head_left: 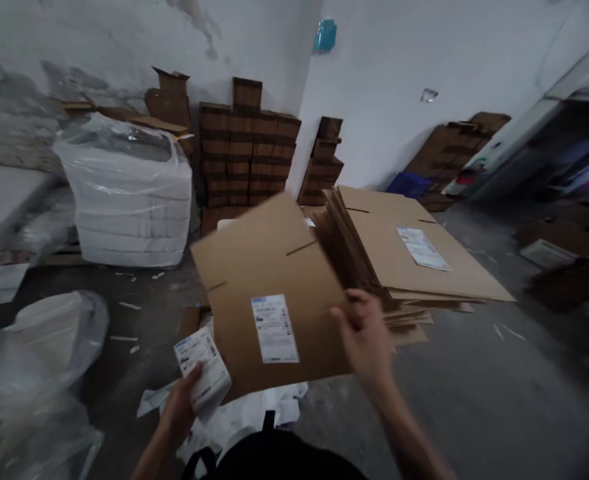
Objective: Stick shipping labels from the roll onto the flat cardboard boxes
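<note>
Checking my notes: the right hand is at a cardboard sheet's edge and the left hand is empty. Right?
The left hand isn't empty: the head view shows it holding labels. The right hand is at the edge of a cardboard sheet.

Our left hand (179, 407) grips a stack of printed labels (201, 373), while our right hand (368, 337) holds the right edge of a flat cardboard sheet (274, 260) bearing one label (275, 330). To its right we see a cardboard pile (384, 243) with another label (423, 249) on top; behind, brown boxes (249, 157) stand stacked by the wall (384, 87)
</note>
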The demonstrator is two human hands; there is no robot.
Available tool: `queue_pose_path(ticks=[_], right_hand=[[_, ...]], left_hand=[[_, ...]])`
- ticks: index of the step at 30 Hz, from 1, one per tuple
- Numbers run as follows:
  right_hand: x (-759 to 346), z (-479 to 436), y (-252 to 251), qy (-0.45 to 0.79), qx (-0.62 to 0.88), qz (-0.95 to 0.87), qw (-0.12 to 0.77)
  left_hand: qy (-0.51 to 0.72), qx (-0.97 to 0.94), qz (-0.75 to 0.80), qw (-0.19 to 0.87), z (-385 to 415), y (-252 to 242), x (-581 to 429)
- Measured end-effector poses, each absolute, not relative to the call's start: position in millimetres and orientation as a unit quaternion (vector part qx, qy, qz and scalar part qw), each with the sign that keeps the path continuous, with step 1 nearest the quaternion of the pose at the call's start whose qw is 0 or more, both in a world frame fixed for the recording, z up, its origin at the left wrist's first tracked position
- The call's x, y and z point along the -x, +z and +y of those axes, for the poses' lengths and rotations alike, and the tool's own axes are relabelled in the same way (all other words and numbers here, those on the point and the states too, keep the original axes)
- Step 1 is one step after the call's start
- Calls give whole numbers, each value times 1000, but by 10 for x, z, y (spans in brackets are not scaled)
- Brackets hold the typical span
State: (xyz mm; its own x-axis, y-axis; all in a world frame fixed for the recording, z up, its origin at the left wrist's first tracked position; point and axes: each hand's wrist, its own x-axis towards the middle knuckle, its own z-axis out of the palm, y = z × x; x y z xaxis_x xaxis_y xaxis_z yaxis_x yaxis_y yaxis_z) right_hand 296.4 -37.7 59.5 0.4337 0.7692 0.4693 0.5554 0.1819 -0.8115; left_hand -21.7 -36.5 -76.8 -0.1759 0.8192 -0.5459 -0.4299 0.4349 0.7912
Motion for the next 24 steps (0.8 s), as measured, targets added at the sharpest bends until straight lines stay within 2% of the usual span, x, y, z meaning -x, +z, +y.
queue_pose_path(ticks=[2,4,6,9,11,13,14,16,17,18,20,22,24], right_hand=[[-3416,-568,1276,-44,597,-494,630],[-4128,-578,1838,-146,604,-465,631],[-4939,-420,2204,-164,624,-443,622],[-5669,-91,2369,-117,737,-416,520],[-5441,24,2218,-147,733,-447,491],[-4632,-5,1861,-131,633,-554,525],[-4099,-64,1633,-59,565,-611,552],[-3035,-216,1177,207,462,-739,445],[-2598,-287,986,311,432,-749,395],[-2265,-342,830,362,416,-742,380],[-1920,-394,622,400,408,-720,394],[-1877,-382,491,378,411,-718,415],[-1908,-348,370,362,405,-744,389]], left_hand=[[520,-181,558,621,-344,-546,146],[540,-209,547,605,-306,-341,107],[564,-226,543,580,-269,-183,118],[591,-255,525,556,-265,-41,160],[598,-293,510,545,-303,9,127],[588,-328,505,539,-363,40,17],[573,-349,504,544,-395,51,-57],[532,-405,496,554,-460,62,-199],[515,-430,495,551,-491,64,-247],[504,-447,501,544,-520,63,-271],[496,-417,516,559,-573,65,-239],[498,-312,513,626,-613,87,-139],[492,-202,483,696,-626,126,-43]])
